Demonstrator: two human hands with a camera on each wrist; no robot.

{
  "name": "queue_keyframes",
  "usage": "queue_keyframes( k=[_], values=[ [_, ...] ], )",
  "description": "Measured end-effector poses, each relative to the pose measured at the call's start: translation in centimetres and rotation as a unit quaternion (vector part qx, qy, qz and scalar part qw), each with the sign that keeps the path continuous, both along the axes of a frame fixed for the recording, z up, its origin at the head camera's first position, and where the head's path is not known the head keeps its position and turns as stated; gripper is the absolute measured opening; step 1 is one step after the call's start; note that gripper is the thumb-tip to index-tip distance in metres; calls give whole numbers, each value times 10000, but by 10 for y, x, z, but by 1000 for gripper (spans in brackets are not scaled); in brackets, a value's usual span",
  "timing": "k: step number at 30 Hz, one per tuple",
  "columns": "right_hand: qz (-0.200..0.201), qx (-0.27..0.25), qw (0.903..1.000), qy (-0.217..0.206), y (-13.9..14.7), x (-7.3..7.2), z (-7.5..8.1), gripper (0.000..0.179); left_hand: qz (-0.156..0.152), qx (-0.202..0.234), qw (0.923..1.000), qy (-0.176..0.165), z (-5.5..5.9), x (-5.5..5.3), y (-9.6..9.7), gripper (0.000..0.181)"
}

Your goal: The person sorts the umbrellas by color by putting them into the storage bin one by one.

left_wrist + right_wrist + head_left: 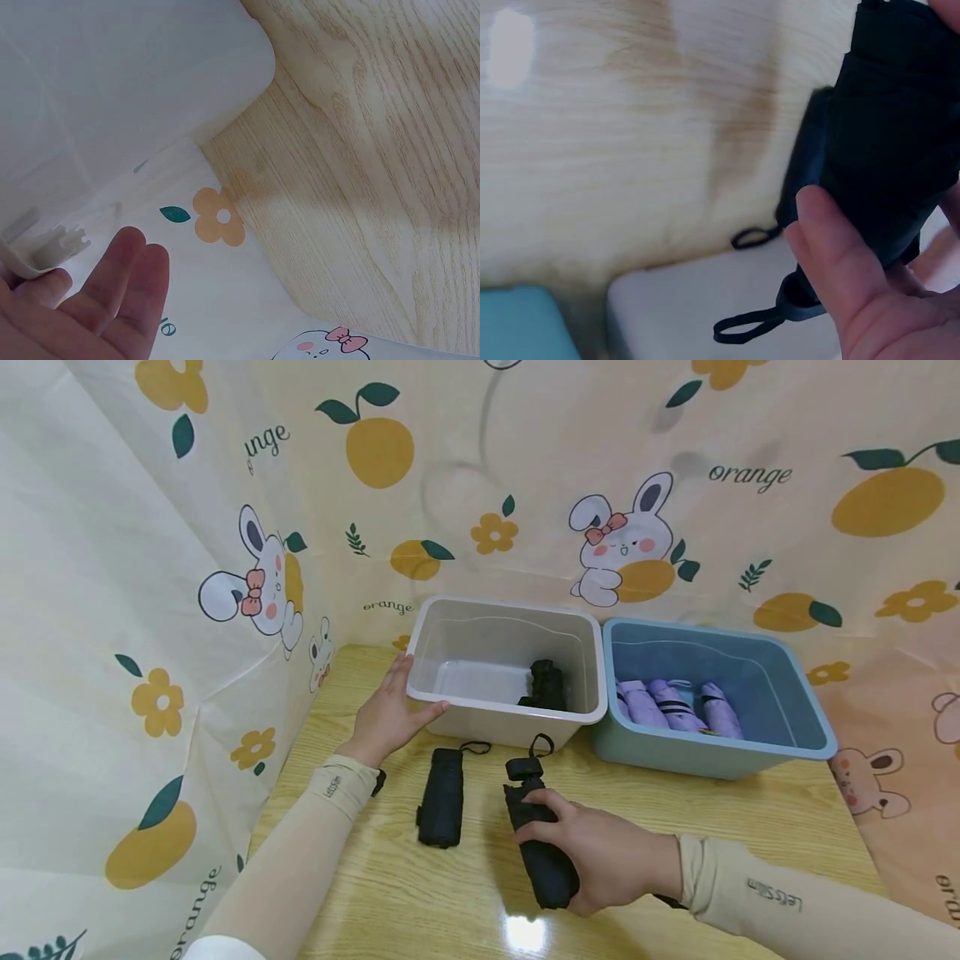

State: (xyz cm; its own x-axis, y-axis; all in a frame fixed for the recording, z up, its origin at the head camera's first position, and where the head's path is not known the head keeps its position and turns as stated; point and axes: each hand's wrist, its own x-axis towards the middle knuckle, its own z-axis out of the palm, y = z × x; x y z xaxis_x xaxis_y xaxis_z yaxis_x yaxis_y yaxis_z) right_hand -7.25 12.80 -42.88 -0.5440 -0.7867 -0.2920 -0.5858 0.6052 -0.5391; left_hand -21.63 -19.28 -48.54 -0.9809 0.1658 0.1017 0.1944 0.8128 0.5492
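Observation:
In the head view my right hand [600, 852] grips a black folding umbrella [543, 852] above the table, its handle and wrist loop pointing toward the bins. The right wrist view shows fingers [840, 255] curled against this umbrella's dark cloth [892, 120]. My left hand [386, 714] holds the near left corner of the beige bin [510, 727], thumb along the front rim. Two fingers [146, 292] extend outside the bin in the left wrist view. Between my hands, a second black folding umbrella [441, 797] lies on the table. Black umbrella-like items [547, 685] lie inside the beige bin.
A blue bin [712, 758] stands right beside the beige one, with several purple folding umbrellas [678, 706] in it. Both bins stand at the back of the wood-grain table [390, 893]. A patterned cloth [495, 460] hangs behind and at the left.

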Motion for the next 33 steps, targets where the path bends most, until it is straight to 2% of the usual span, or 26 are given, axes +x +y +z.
queue_keyframes(
  k=[8, 13, 16, 25, 33],
  values=[
    [-98, -187, 9998, 66, 17, 8, 59, 87, -31, 61, 9999, 91, -2, -1, 0, 106],
    [-315, -198, 9993, 22, 22, 3, 92, 86, -46, 71, 9999, 104, -2, -1, 0, 105],
    [-398, -147, 9988, 237, 25, -4, 106, 86, -22, 51, 9999, 84, -2, -1, 0, 105],
    [-482, 187, 9925, 1109, 25, -31, 129, 89, -29, 67, 10000, -4, -1, 0, 0, 106],
    [-610, 272, 9916, 1112, 19, -56, 141, 87, -7, 62, 10000, 24, -3, -1, -1, 106]
  ],
)
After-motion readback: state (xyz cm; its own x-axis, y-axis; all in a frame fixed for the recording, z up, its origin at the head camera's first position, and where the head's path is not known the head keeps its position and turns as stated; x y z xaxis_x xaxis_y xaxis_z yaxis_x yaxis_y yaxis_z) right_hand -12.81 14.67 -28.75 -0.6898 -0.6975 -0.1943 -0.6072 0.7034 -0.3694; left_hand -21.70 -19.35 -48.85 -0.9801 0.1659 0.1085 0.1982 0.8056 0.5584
